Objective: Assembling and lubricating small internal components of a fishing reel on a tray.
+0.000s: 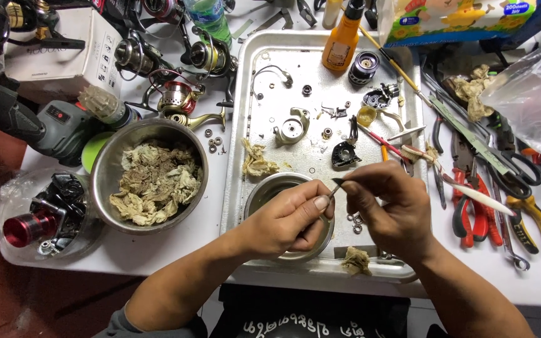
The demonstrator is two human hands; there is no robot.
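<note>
My left hand (289,216) and my right hand (386,209) meet over the near end of a metal tray (245,94). Between the fingertips of both hands is a small dark part (337,183) on a thin metal pin. Below my left hand a small steel bowl (270,191) stands in the tray. Dismantled fishing-reel parts lie farther up the tray: a silver reel body (292,128), a black side plate (344,153), small bearings and screws. A soiled tissue wad (256,161) lies beside the bowl.
A large steel bowl (104,169) of dirty tissue stands left of the tray. Several fishing reels (180,94) lie behind it. An orange oil bottle (340,40) stands in the tray. Pliers and scissors (502,188) cover the right side. A plastic tub (45,216) holds reel parts.
</note>
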